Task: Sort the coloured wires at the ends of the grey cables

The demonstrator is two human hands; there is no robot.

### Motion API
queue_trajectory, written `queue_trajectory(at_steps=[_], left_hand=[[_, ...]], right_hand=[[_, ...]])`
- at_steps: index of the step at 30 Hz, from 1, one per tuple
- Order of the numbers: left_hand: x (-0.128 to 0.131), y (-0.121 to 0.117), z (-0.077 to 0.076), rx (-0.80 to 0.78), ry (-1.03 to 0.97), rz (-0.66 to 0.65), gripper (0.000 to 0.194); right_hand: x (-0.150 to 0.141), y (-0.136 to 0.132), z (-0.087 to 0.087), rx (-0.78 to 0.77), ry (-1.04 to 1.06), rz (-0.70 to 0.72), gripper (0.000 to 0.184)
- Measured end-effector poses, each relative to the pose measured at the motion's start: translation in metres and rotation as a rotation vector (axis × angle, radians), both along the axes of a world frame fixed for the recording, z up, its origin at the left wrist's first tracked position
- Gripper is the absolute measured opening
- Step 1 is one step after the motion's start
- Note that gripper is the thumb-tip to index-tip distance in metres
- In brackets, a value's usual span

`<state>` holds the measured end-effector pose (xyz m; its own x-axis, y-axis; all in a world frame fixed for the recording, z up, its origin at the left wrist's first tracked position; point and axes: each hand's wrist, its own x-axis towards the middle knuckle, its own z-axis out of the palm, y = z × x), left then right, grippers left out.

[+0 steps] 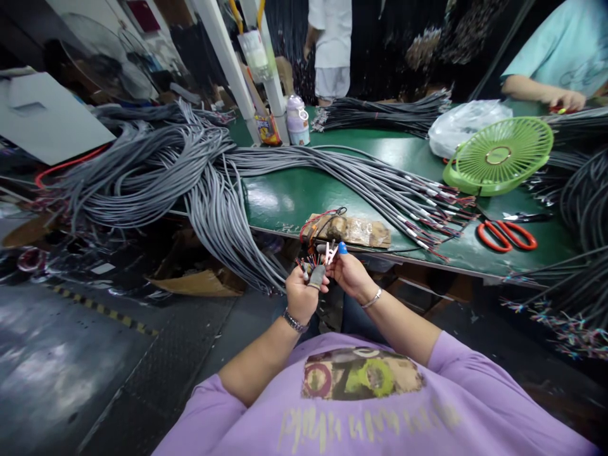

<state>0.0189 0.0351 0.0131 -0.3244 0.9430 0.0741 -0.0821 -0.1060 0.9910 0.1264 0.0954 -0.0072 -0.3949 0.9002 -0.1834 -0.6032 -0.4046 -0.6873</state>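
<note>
Left hand (pixel 302 295) clamps partly hidden wires (pixel 313 259); I cannot tell if right hand (pixel 350 273) grips the white piece (pixel 330 254).

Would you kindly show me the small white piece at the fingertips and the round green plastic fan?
Small white piece (pixel 329 258), head view: lower part.
Round green plastic fan (pixel 498 155), head view: central hub.

Grn wkbench (pixel 273 197) w/ wht posts (pixel 227 57), gry flr (pixel 47 373) w/ yel/blk stripe (pixel 102 309)
</note>
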Motion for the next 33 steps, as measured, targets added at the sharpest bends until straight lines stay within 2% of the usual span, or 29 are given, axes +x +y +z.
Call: queue_trajectory(at_steps=[5, 12, 19, 21, 25, 29, 33], left_hand=[[0.001, 0.002, -0.002, -0.039, 0.012, -0.024, 0.029], [0.002, -0.002, -0.002, -0.039, 0.050, -0.030, 0.025], [-0.002, -0.006, -0.010, -0.054, 0.010, -0.047, 0.029], [-0.005, -0.008, -0.012, -0.057, -0.007, -0.082, 0.029], [-0.009, -0.013, -0.013, -0.050, -0.010, -0.235, 0.033], [-0.013, -0.017, -0.011, -0.065, -0.041, -0.239, 0.036], [-0.018, -0.023, -0.015, -0.189, 0.014, -0.308, 0.031]], right_hand=[[-0.003, 0.003, 0.002, 0.003, -0.003, 0.058, 0.051], [-0.009, 0.004, 0.007, -0.129, 0.054, -0.072, 0.044], [-0.003, -0.005, 0.002, -0.113, 0.114, 0.043, 0.050], [0.002, -0.007, 0.001, -0.140, 0.113, 0.049, 0.049], [0.015, -0.012, -0.005, -0.148, 0.037, 0.024, 0.045], [0.027, -0.020, -0.010, -0.041, -0.190, -0.049, 0.033], [0.032, -0.036, -0.003, 0.240, -0.456, -0.079, 0.023]])
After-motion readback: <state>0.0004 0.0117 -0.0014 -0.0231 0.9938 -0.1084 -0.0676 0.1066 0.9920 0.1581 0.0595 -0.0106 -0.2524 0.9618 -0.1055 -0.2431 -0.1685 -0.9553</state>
